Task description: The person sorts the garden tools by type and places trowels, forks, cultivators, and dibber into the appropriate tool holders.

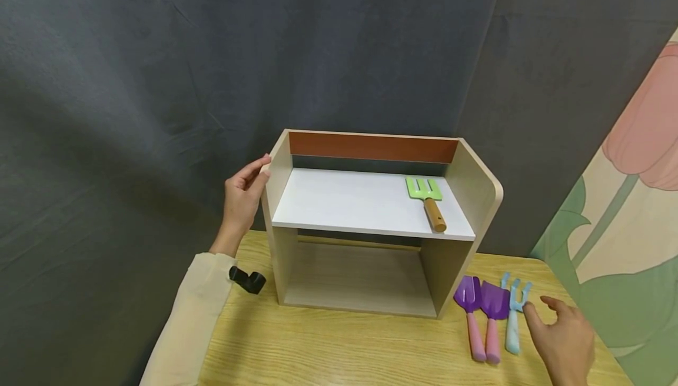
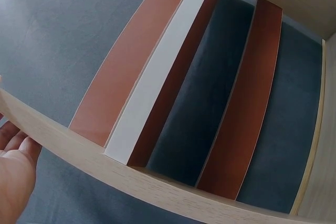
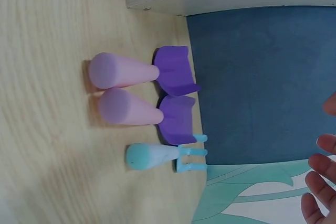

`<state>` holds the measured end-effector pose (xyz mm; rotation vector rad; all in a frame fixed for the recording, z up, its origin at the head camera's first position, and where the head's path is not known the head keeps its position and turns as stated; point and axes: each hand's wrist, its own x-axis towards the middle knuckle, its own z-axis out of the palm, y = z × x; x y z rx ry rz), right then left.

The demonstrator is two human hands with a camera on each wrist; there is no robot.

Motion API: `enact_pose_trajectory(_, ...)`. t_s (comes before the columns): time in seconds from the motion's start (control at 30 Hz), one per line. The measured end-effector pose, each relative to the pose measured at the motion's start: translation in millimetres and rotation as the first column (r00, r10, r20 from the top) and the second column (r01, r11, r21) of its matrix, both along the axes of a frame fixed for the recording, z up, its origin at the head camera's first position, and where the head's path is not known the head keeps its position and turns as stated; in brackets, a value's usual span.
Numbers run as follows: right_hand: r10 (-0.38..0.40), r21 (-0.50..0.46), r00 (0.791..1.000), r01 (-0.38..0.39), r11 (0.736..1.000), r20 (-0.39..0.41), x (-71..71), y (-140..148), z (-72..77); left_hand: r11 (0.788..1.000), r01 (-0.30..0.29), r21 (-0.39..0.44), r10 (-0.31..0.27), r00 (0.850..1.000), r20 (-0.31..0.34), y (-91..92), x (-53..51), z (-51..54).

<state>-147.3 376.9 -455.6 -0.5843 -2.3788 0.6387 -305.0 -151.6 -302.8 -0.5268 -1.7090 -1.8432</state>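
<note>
My left hand (image 1: 241, 200) touches the outer side of the left panel of a small two-tier shelf (image 1: 275, 245), near its front edge. The left wrist view shows its fingers (image 2: 32, 148) against the panel's outside. A green toy hand fork (image 1: 433, 212) with a wooden handle lies on the white upper board, toward the right. My right hand (image 1: 567, 336) hovers empty beside a light-blue toy hand rake (image 1: 512, 330), thumb and fingers apart. Left of that rake lie two purple toy shovels with pink handles, one shovel (image 1: 492, 339) next to the other shovel (image 1: 475, 333).
The shelf stands on a light wood-grain table (image 1: 339, 345) and has a brown back rail (image 1: 371, 146). Behind it hangs a dark grey curtain (image 1: 371, 50). A flower-patterned cloth (image 1: 625, 215) is at the right. A black device (image 1: 248, 280) sits at my left wrist.
</note>
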Motion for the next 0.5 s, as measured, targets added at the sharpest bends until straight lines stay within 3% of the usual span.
enact_pose_trajectory(0.17, -0.008, -0.023, 1.000, 0.007, 1.000, -0.026, -0.5, 0, -7.2, 1.000, 0.001, 0.001, -0.001, 1.000, 0.004, -0.4, -0.8, -0.6)
enact_pose_trajectory(0.5, -0.048, -0.214, 0.999, 0.042, 0.976, -0.023, -1.2, 1, -23.7, 1.000, -0.004, -0.011, 0.004, 1.000, 0.005, -1.1, -1.0, -2.2)
